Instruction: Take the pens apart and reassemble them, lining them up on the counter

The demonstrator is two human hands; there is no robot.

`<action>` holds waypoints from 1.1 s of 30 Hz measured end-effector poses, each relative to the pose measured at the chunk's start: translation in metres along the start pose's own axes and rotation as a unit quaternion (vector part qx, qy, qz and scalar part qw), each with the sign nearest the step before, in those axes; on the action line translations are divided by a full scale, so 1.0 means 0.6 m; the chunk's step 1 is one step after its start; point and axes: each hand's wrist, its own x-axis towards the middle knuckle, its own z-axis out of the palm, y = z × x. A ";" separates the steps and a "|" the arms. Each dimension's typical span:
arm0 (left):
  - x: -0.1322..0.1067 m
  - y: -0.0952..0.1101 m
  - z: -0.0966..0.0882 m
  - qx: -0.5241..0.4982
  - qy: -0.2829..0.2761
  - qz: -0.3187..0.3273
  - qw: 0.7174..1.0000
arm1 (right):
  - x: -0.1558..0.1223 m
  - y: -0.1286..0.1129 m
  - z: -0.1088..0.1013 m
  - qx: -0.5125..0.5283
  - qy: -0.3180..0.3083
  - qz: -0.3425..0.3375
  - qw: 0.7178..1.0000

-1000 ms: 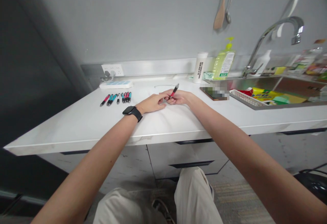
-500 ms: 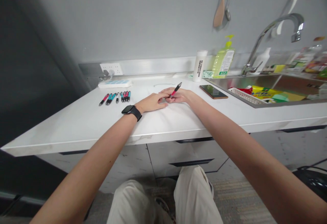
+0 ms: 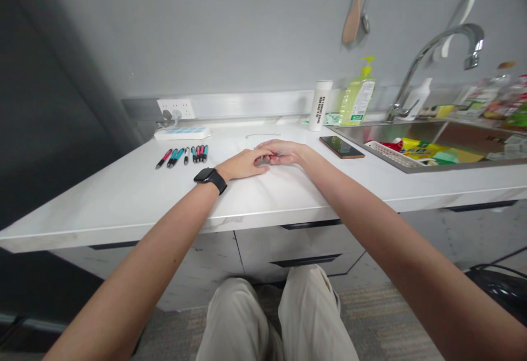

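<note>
Over the middle of the white countertop (image 3: 123,191) my two hands meet, fingertips overlapping. My right hand (image 3: 284,151) has its fingers curled together around a pen (image 3: 273,154); only a small reddish and dark bit shows, the rest hidden by fingers. From the other side, my left hand (image 3: 245,164), with a black watch at the wrist, lies low with fingers stretched to the right hand and thumb apart. On the left lie a red pen (image 3: 163,158), teal pens (image 3: 176,158), a white pen (image 3: 186,156) and a tight group of several red and teal pens (image 3: 200,153).
A thin wire-like strand (image 3: 263,135) lies behind my hands. To the right are a phone (image 3: 341,147), a white tube (image 3: 320,106), a soap pump bottle (image 3: 357,100) and a sink (image 3: 381,164) with a tap (image 3: 424,56). A power strip (image 3: 183,133) sits back left.
The pen's red and black upper end, which stuck up above my right hand, has dropped from sight between the fingers. Both hands stay in nearly the same place; the view shifts slightly.
</note>
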 end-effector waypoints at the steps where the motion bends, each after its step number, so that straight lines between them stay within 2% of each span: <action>1: 0.000 -0.001 0.000 0.007 -0.003 -0.008 1.000 | -0.001 -0.001 0.000 -0.012 -0.006 -0.003 1.000; 3: 0.000 -0.001 0.000 0.015 -0.004 -0.017 1.000 | -0.001 -0.001 -0.001 -0.021 -0.006 -0.009 1.000; 8: -0.003 0.005 -0.003 -0.027 -0.002 0.009 1.000 | 0.008 0.008 -0.008 0.016 0.040 0.008 0.999; 14: -0.003 0.015 -0.008 -0.066 0.001 -0.061 0.996 | 0.008 0.008 -0.002 0.069 0.003 0.004 0.998; 16: -0.002 0.010 -0.008 -0.070 0.004 -0.066 0.995 | 0.005 0.004 0.003 0.078 0.006 0.005 0.997; 22: -0.001 -0.002 -0.004 -0.035 0.013 0.021 0.999 | -0.003 -0.005 0.008 0.067 0.037 0.000 0.997; 27: 0.001 0.004 0.000 0.022 0.007 -0.025 0.999 | -0.002 0.001 0.001 0.043 0.002 0.000 0.999; 33: 0.002 0.004 0.004 0.050 0.006 -0.036 0.998 | 0.002 -0.001 -0.002 0.031 0.004 -0.003 0.999</action>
